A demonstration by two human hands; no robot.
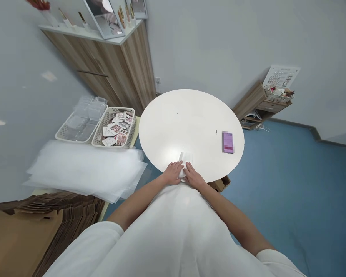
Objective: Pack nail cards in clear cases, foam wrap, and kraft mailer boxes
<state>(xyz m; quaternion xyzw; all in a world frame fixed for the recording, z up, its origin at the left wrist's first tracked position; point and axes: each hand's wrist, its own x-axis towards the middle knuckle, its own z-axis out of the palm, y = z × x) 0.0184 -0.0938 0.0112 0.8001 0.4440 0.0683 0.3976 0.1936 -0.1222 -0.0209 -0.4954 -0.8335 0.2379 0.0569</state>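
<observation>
At the near edge of the round white table (187,115), a small white wrapped or folded sheet (186,157) lies between my hands. My left hand (173,173) grips its left side, fingers pointing inward and curled over it. From the right, my right hand (193,177) presses on the same sheet with its fingers bent. Whether anything is inside the white sheet is hidden. Farther right on the tabletop lies a flat purple item (227,142), blurred out in the picture.
Left of the table are a stack of translucent white sheets (83,165), a basket of small printed packs (95,134) and a basket of clear plastic boxes (57,135). Folded cardboard boxes (23,238) stand lower left. A wooden cabinet (103,65) and low shelf (252,102) line the wall.
</observation>
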